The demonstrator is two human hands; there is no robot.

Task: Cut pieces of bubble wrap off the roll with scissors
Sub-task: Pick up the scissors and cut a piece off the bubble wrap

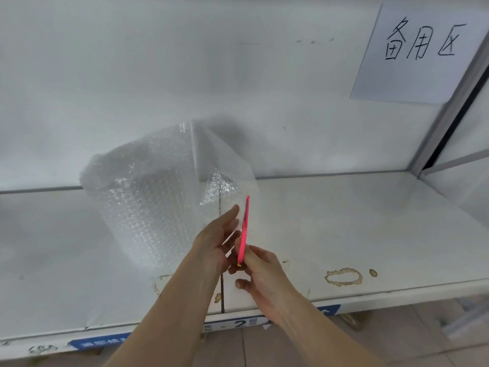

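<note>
A roll of clear bubble wrap (143, 197) stands upright on the white shelf (344, 221), left of centre. Its loose sheet (225, 165) hangs out to the right of the roll. My left hand (218, 241) reaches up to the sheet's lower edge, fingers stretched along it and pinching it. My right hand (260, 274) is just to the right and grips pink scissors (244, 229). The scissors are seen edge-on and point away from me. Their blades rest against the sheet beside my left fingers. I cannot tell whether the blades are apart.
A paper sign with handwritten characters (420, 51) hangs on the back wall at the upper right. A brown ring stain (343, 276) marks the shelf near its front edge (370, 296), which carries blue labels. A metal upright (449, 112) bounds the right side. Tiled floor lies below.
</note>
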